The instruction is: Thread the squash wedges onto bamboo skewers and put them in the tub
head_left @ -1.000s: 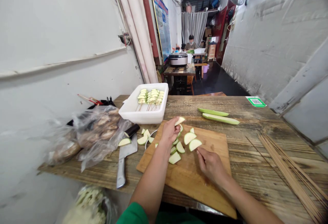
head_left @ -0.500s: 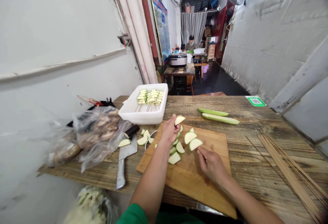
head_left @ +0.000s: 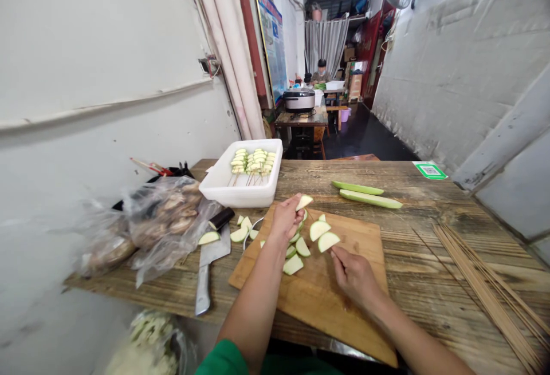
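Observation:
Over the cutting board [head_left: 356,306], my left hand [head_left: 287,218] pinches a half-round zucchini slice [head_left: 305,201] between thumb and fingers. My right hand [head_left: 354,272] is closed at the lower end of a thin skewer, mostly hidden by the hand and the slices. Two half-round zucchini slices [head_left: 329,241] sit on it just ahead of my fingertips, cut faces toward me. The slice in my left hand is apart from these two. Loose zucchini slices [head_left: 293,265] lie in a small heap on the board, partly behind my left hand.
A white tub [head_left: 240,194] holds skewered slices. A cleaver [head_left: 206,275] lies left of the board, near bagged mushrooms [head_left: 172,214]. Two long zucchini pieces [head_left: 370,198] lie beyond the board; bamboo skewers [head_left: 485,289] lie right. Another person [head_left: 321,71] sits far back.
My left hand has shifted slightly to the right and down with its slice, which has tilted a little. My right hand and the slices on the skewer are nearly unmoved.

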A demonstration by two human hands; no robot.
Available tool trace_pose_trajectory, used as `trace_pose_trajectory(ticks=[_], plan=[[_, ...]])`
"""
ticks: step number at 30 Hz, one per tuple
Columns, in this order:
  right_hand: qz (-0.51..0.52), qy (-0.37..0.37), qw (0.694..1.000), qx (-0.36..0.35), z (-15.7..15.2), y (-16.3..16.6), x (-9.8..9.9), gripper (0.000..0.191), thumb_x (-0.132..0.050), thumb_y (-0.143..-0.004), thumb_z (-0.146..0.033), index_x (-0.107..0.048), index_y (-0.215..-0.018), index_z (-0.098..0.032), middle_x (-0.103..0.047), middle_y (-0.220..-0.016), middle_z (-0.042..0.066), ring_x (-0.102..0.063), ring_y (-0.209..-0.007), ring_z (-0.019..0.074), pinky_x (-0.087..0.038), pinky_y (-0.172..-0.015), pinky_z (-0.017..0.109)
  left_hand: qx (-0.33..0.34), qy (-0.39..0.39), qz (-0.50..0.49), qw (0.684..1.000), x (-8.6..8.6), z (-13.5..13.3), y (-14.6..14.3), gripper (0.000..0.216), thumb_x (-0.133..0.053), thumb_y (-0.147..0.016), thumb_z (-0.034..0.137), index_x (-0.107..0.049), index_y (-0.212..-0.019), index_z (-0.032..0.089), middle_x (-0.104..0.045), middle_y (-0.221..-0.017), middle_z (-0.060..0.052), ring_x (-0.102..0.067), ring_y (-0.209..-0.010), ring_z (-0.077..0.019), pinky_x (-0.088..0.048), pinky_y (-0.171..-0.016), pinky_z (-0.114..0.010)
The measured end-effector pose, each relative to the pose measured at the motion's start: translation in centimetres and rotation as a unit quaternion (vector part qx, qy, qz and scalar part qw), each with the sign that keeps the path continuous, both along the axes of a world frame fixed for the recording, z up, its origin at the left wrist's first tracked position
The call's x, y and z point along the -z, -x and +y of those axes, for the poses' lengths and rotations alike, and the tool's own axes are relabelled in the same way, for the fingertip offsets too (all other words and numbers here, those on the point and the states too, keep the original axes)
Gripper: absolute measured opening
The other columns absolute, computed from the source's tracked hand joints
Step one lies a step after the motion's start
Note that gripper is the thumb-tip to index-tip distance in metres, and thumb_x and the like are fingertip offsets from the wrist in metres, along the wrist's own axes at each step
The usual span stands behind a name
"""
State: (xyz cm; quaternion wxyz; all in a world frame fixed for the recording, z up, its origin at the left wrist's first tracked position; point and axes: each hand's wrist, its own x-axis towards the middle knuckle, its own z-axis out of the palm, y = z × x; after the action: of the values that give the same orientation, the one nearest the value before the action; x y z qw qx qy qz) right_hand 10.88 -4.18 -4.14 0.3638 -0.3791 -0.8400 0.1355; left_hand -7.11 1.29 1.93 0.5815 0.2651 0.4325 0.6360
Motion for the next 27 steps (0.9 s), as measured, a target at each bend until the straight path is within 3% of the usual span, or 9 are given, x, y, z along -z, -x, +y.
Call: trace_pose_trajectory(ticks=[11,16,27], plan=[[-0.009,-0.011,1.0,0.001,0.0,0.0,0.4,0.025,-0.037,-0.085,-0.018,-0.061,-0.089,-0.013,-0.065,-0.062,0.006,-0.058,-0.049,0.0126,-0.04,-0.051,0.019,-0.039,-0.009,0.027,0.999,0.8,0.3,-0.3,0.029,-0.067,-0.061,0.032,-0.059,-0.076,0.009,-0.054,-0.055,-0.001,-0.033,-0.037,0.0,-0.012,-0.032,-0.013],[-0.01,-0.008,1.0,0.002,-0.1,0.1,0.1,0.025,-0.035,-0.085,-0.016,-0.06,-0.09,-0.013,-0.064,-0.063,0.006,-0.058,-0.05,0.0127,-0.04,-0.051,0.019,-0.048,-0.013,0.026,0.998,0.9,0.3,-0.8,0.028,-0.066,-0.061,0.031,-0.059,-0.076,0.008,-0.062,-0.071,-0.007,-0.036,-0.038,-0.0002,-0.012,-0.032,-0.014],[-0.01,-0.028,0.999,0.016,-0.2,0.2,0.3,0.025,-0.036,-0.086,-0.017,-0.06,-0.088,-0.013,-0.06,-0.056,0.004,-0.054,-0.044,0.0108,-0.038,-0.047,0.018,-0.043,-0.005,-0.006,0.999,0.6,0.1,-1.4,0.028,-0.065,-0.062,0.032,-0.058,-0.076,0.009,-0.064,-0.076,-0.009,-0.037,-0.039,-0.0005,-0.011,-0.032,-0.014]])
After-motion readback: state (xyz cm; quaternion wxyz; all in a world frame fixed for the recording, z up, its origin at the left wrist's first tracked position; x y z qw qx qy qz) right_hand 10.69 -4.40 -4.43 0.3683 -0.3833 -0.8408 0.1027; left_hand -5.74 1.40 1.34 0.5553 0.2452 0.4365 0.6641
